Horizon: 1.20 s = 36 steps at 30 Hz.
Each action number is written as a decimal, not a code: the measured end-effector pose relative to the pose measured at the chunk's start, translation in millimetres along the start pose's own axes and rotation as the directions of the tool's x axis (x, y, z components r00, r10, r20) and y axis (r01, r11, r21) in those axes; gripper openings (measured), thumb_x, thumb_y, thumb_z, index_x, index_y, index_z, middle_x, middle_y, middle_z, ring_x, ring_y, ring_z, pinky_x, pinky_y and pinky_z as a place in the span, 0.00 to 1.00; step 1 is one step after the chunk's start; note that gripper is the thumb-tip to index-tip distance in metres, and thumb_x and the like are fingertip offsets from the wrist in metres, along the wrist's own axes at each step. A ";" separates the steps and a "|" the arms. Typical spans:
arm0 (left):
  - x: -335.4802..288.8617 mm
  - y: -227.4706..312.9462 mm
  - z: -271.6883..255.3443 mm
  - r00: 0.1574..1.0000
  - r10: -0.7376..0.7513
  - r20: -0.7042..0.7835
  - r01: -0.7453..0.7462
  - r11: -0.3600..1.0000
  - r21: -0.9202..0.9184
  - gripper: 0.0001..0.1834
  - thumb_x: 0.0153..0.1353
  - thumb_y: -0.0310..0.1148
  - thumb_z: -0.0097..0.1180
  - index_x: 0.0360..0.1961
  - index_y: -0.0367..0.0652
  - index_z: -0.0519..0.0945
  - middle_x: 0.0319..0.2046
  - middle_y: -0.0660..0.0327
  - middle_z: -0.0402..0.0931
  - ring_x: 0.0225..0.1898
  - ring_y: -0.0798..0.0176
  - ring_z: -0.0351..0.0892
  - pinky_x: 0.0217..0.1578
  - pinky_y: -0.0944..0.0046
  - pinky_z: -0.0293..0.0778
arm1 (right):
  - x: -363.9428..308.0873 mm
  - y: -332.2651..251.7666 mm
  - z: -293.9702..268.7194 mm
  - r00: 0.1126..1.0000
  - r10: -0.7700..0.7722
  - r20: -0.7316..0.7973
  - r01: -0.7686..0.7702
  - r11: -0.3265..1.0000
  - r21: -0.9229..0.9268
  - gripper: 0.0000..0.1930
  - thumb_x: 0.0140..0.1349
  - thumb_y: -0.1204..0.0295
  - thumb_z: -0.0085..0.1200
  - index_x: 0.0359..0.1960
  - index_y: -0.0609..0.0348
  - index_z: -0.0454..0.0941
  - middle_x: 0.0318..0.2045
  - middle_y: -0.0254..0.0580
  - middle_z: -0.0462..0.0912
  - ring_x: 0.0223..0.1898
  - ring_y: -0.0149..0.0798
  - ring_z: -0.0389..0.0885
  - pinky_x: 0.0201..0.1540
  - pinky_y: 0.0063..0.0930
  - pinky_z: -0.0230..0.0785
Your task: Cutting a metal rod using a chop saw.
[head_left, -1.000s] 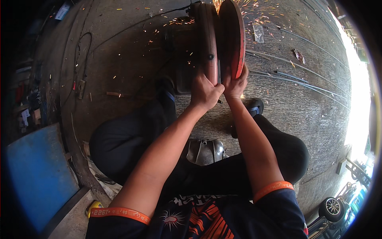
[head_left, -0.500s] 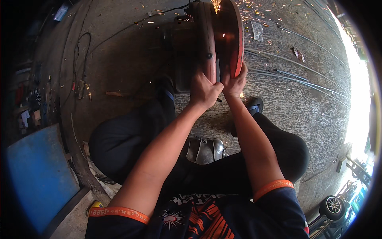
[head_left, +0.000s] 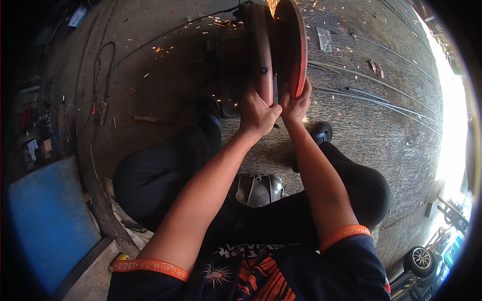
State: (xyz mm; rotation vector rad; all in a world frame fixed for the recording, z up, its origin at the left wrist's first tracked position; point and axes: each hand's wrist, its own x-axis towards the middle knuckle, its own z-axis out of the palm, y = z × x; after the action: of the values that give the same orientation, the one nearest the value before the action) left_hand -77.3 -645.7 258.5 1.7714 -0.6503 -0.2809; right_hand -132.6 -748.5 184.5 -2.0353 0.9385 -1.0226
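A dark power machine with a curved red-brown housing [head_left: 264,55] stands on the floor in front of me. Beside it on the right is a large round disc with a red rim [head_left: 302,60], upright and nearly edge-on. Bright sparks [head_left: 272,6] burst from the top of the gap between the two. My left hand [head_left: 257,113] is closed round the near end of the curved housing, thumb pointing right. My right hand [head_left: 297,104] grips the lower end of the red-rimmed disc, its fingers partly hidden. Low in the gap a narrow grey strip [head_left: 275,89] shows.
Thin metal rods [head_left: 371,95] lie at the right, near a clear plastic wrapper [head_left: 325,39]. A cable [head_left: 165,33] runs left from the machine. A dark metal mask-like piece [head_left: 259,190] rests between my legs. A blue panel [head_left: 52,215] stands at lower left.
Both hands, the housing and the disc keep their places. The sparks have shifted, with more of them now scattered over the floor left of the machine.
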 end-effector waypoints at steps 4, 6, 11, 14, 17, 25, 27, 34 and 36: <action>-0.4 -1.4 -0.5 0.999 -0.045 0.009 0.045 0.999 -0.015 0.29 0.40 0.21 0.52 0.50 0.31 0.66 0.31 0.58 0.69 0.30 0.64 0.73 0.30 0.64 0.73 | 0.9 -5.3 -1.1 1.000 0.001 -0.005 -0.001 1.000 0.012 0.29 0.56 0.67 0.53 0.60 0.55 0.59 0.51 0.55 0.74 0.47 0.60 0.77 0.45 0.47 0.72; -0.3 -1.8 0.1 1.000 -0.014 -0.002 0.014 1.000 -0.026 0.30 0.40 0.21 0.53 0.50 0.31 0.66 0.31 0.58 0.69 0.30 0.64 0.72 0.30 0.64 0.72 | -0.1 -5.5 -1.4 0.999 0.036 0.014 -0.036 0.999 0.022 0.29 0.56 0.67 0.53 0.60 0.55 0.59 0.51 0.55 0.74 0.47 0.60 0.77 0.45 0.47 0.72; -0.4 -0.2 0.1 1.000 -0.008 -0.001 0.008 0.999 -0.040 0.29 0.40 0.21 0.53 0.49 0.32 0.67 0.30 0.59 0.68 0.30 0.64 0.72 0.30 0.63 0.72 | -0.3 -3.1 -1.3 1.000 0.024 0.007 -0.024 1.000 0.010 0.30 0.55 0.67 0.53 0.60 0.54 0.59 0.51 0.54 0.74 0.47 0.61 0.77 0.44 0.47 0.72; -1.0 -0.9 -0.9 1.000 -0.014 -0.008 0.014 0.999 -0.029 0.29 0.40 0.21 0.53 0.49 0.32 0.66 0.29 0.59 0.68 0.29 0.64 0.73 0.29 0.63 0.73 | -1.7 -2.9 -0.4 1.000 0.026 0.013 -0.026 1.000 0.006 0.30 0.56 0.66 0.52 0.61 0.54 0.59 0.51 0.54 0.74 0.46 0.61 0.77 0.44 0.48 0.72; -2.1 0.3 -1.4 0.995 -0.096 0.028 0.097 0.995 -0.037 0.29 0.40 0.21 0.54 0.49 0.32 0.66 0.29 0.58 0.68 0.28 0.64 0.74 0.28 0.63 0.73 | -2.2 -2.1 0.6 1.000 0.019 0.002 -0.019 1.000 -0.003 0.30 0.56 0.66 0.52 0.61 0.54 0.59 0.51 0.54 0.74 0.46 0.61 0.77 0.45 0.49 0.72; -9.1 -14.9 5.0 0.995 0.087 -0.048 -0.082 0.990 0.114 0.31 0.40 0.22 0.56 0.51 0.32 0.66 0.34 0.54 0.71 0.36 0.61 0.76 0.39 0.62 0.74 | -10.1 9.2 3.0 1.000 0.018 0.006 -0.018 1.000 -0.002 0.30 0.56 0.65 0.53 0.61 0.55 0.59 0.52 0.55 0.73 0.48 0.61 0.76 0.46 0.49 0.71; -15.1 -20.7 7.9 0.999 0.031 -0.040 -0.028 0.998 0.060 0.31 0.40 0.22 0.56 0.51 0.32 0.66 0.35 0.54 0.71 0.38 0.61 0.75 0.41 0.62 0.73 | -16.6 10.2 1.7 0.999 0.040 0.017 -0.040 0.999 0.013 0.30 0.56 0.65 0.53 0.61 0.55 0.59 0.52 0.56 0.73 0.48 0.61 0.76 0.47 0.49 0.71; -6.9 -17.5 4.5 0.995 -0.096 0.010 0.097 0.994 -0.055 0.31 0.38 0.22 0.58 0.49 0.32 0.67 0.36 0.56 0.70 0.36 0.61 0.75 0.34 0.63 0.76 | -10.4 -7.5 -7.1 0.994 0.089 0.064 -0.095 0.991 0.095 0.27 0.60 0.64 0.52 0.59 0.57 0.60 0.49 0.58 0.74 0.49 0.63 0.74 0.48 0.46 0.68; 3.1 -8.9 2.2 0.997 -0.072 0.010 0.073 0.993 -0.094 0.30 0.39 0.22 0.57 0.49 0.31 0.67 0.34 0.54 0.71 0.31 0.61 0.77 0.29 0.64 0.76 | -2.5 -14.7 -11.6 0.996 0.064 0.062 -0.076 0.971 0.228 0.25 0.59 0.62 0.54 0.57 0.57 0.65 0.47 0.57 0.76 0.50 0.57 0.76 0.49 0.44 0.69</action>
State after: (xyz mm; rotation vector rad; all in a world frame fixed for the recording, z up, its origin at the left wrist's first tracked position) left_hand -73.3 -647.6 249.9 1.7068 -0.5690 -0.3619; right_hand -139.2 -741.5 200.8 -1.8160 0.8169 -0.9845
